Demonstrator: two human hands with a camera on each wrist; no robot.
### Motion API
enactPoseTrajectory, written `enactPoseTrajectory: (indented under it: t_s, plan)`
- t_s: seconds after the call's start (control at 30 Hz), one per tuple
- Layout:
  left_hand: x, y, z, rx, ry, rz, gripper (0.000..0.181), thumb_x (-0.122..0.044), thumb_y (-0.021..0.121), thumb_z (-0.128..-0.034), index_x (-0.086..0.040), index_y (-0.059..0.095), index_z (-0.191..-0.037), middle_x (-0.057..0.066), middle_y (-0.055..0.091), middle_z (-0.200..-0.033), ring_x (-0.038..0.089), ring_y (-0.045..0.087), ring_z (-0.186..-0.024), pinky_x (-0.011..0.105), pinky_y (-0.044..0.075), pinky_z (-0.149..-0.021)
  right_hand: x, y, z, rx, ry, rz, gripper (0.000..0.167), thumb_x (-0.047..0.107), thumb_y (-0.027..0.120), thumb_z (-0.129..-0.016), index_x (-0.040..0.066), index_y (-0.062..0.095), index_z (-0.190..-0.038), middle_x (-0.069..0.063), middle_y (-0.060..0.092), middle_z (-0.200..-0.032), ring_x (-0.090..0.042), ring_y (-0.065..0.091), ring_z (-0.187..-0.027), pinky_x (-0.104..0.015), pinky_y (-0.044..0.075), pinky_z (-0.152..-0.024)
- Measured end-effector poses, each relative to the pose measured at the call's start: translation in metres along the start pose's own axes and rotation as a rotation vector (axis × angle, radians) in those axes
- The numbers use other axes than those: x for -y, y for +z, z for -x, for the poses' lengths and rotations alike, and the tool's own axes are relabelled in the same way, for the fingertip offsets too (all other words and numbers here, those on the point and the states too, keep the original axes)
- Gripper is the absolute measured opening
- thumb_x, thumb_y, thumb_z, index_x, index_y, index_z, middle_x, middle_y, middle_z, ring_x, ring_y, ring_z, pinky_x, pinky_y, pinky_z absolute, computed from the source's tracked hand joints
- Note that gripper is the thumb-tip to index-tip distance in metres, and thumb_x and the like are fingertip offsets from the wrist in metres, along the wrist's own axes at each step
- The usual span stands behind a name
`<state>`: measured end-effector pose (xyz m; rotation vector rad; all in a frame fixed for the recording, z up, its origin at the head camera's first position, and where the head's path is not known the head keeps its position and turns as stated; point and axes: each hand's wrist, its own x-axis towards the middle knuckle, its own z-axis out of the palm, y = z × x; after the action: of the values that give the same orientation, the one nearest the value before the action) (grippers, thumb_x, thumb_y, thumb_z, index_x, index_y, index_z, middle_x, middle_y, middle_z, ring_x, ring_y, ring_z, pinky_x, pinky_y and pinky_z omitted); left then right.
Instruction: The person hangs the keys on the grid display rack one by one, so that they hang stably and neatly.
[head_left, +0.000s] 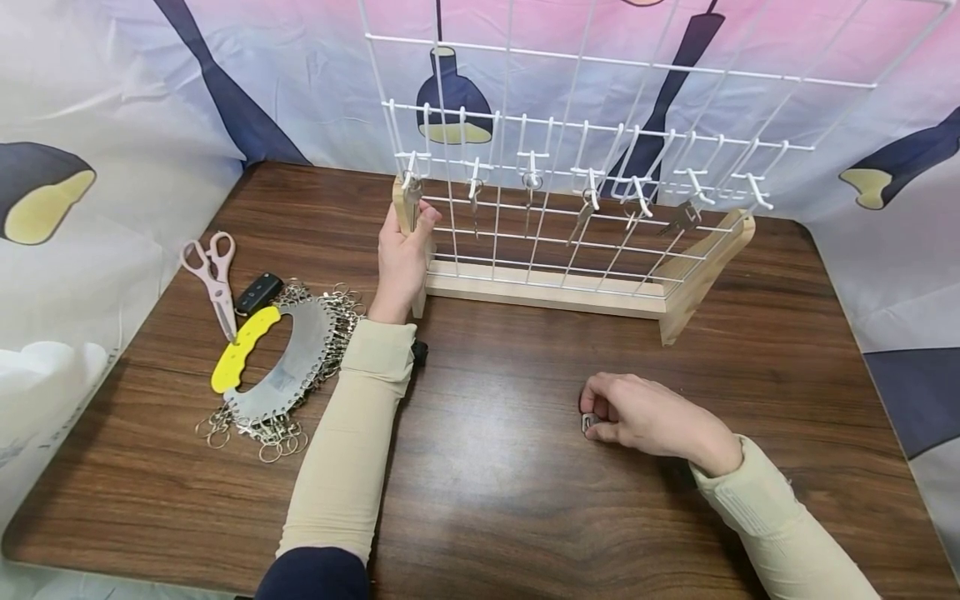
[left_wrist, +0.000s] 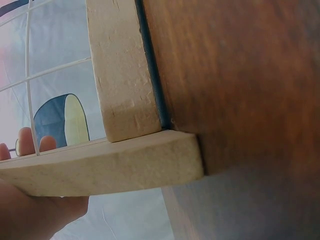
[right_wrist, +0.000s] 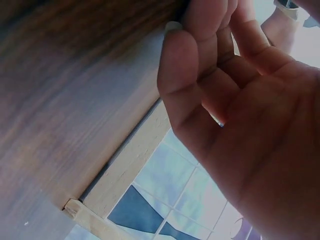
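Observation:
In the head view my left hand (head_left: 401,258) grips the left wooden upright of a white wire grid rack (head_left: 547,287). The left wrist view shows its fingertips (left_wrist: 26,141) past the wooden side piece (left_wrist: 105,167), the rest of that hand mostly hidden. Low over the table in front of the rack, my right hand (head_left: 645,417) pinches a small silver key (head_left: 588,422); only its slotted head shows. Fingers and thumb of the right hand (right_wrist: 240,115) curl together in the right wrist view. Several keys (head_left: 684,218) hang from white hooks (head_left: 592,185) across the grid.
Left of my left arm lies a metal key holder plate (head_left: 300,350) with a yellow handle (head_left: 243,350) and many rings and clips. Beside it are a black car key fob (head_left: 258,293) and pink scissors (head_left: 213,279). The brown wooden table (head_left: 487,500) meets a patterned cloth backdrop.

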<state>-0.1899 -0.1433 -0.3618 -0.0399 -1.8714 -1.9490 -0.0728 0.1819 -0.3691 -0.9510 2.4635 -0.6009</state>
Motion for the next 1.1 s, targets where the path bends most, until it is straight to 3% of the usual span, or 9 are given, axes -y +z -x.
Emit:
enactPoseTrajectory:
  t_s: [0.27,0.4,0.53,0.63,0.77,0.97,1.1]
  plan:
    - [-0.001,0.0001,-0.0001,-0.011,-0.014,-0.022,0.014,-0.017,0.062,-0.0964,-0.005,0.057,-0.102,0.0,0.062,-0.086,0.009,0.046,-0.059,0.025,0.039,-0.055,-0.0013,0.0002,-0.0004,0.002,0.004,-0.02,0.024,0.018,0.08,-0.081,0.019,0.058,-0.093,0.012,0.051,-0.07,-0.001,0.048,-0.062,-0.023,0.043,-0.055]
    - [-0.0009,0.0003,-0.0001,-0.012,0.0,-0.029,0.016,-0.018,0.062,-0.0962,-0.004,0.057,-0.101,0.001,0.062,-0.085,0.016,0.045,-0.059,0.024,0.038,-0.054,-0.0014,0.0008,-0.0001,0.009,0.006,-0.036,0.022,0.019,0.079,-0.082,0.019,0.059,-0.092,0.014,0.052,-0.069,-0.001,0.048,-0.061,-0.023,0.043,-0.054]
    - [-0.0003,0.0008,-0.0003,-0.011,0.011,-0.028,0.015,-0.018,0.062,-0.0963,-0.004,0.057,-0.101,0.019,0.063,-0.094,0.021,0.044,-0.061,0.023,0.037,-0.055,-0.0003,0.0003,0.0013,0.016,0.013,-0.041,0.018,0.021,0.078,-0.083,0.022,0.06,-0.088,0.015,0.052,-0.068,0.0,0.047,-0.059,-0.023,0.042,-0.052]
    - [-0.0001,0.0009,-0.0001,-0.011,0.015,-0.023,0.014,-0.018,0.062,-0.0963,-0.005,0.057,-0.101,0.016,0.063,-0.091,0.021,0.044,-0.061,0.022,0.037,-0.055,0.0003,-0.0005,0.0022,0.012,0.013,-0.039,0.017,0.021,0.076,-0.085,0.023,0.06,-0.086,0.015,0.051,-0.068,0.0,0.046,-0.059,-0.023,0.041,-0.051]
    - [0.0,0.0001,0.0002,-0.008,0.006,-0.02,0.017,-0.02,0.063,-0.0962,-0.004,0.057,-0.101,-0.004,0.061,-0.083,0.018,0.044,-0.06,0.022,0.037,-0.055,-0.0003,-0.0015,0.0025,-0.003,0.001,-0.052,0.016,0.017,0.074,-0.087,0.021,0.058,-0.088,0.013,0.05,-0.069,-0.001,0.046,-0.06,-0.023,0.041,-0.052]
    - [-0.0007,-0.0006,0.0003,-0.002,-0.036,-0.015,0.021,-0.019,0.062,-0.0968,-0.001,0.055,-0.106,-0.005,0.061,-0.086,0.009,0.046,-0.059,0.022,0.039,-0.055,-0.0029,-0.0029,0.0035,-0.031,-0.05,-0.016,0.013,0.013,0.07,-0.09,0.02,0.064,-0.099,0.013,0.055,-0.083,-0.002,0.049,-0.067,-0.023,0.044,-0.062]
    - [-0.0051,-0.0001,0.0015,0.003,-0.048,-0.014,0.02,-0.015,0.059,-0.0977,0.002,0.055,-0.108,-0.007,0.06,-0.085,0.007,0.045,-0.059,0.025,0.039,-0.056,-0.0039,-0.0044,0.0044,-0.06,-0.082,0.0,0.011,0.012,0.068,-0.091,0.021,0.065,-0.097,0.013,0.056,-0.091,-0.002,0.051,-0.072,-0.024,0.046,-0.066]
